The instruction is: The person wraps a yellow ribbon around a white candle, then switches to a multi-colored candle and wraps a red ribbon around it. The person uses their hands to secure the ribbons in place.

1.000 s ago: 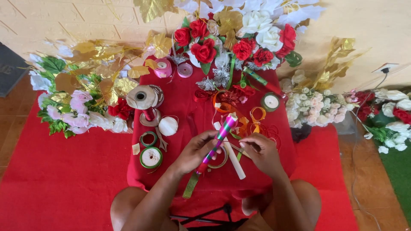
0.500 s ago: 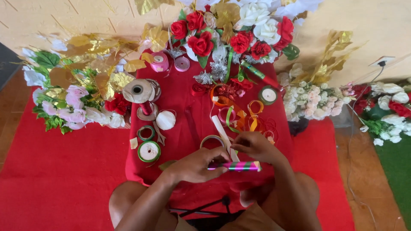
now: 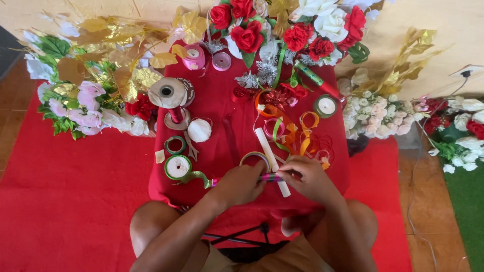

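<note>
Head view looks down on both hands closed around a thin stick wrapped in pink and green ribbon point(image 3: 270, 177), which now lies level across the person's front, where a second ago it pointed up and away at a slant. Left hand point(image 3: 242, 184) grips the stick's left part with curled fingers; right hand point(image 3: 308, 177) pinches its right end, and the two hands almost touch. One white paper-like tube point(image 3: 271, 160) runs under the stick and away between the hands. Just left of the left hand sits one green-edged spool of pale ribbon point(image 3: 177, 166), its glossy green tail curling toward the stick. Beyond the right hand lie loose loops of orange and green ribbon point(image 3: 297, 132) on the red cloth-covered table point(image 3: 227, 116). Farther out, two pink ribbon rolls point(image 3: 206, 59) stand before a cluster of red and white fabric roses point(image 3: 282, 25).
</note>
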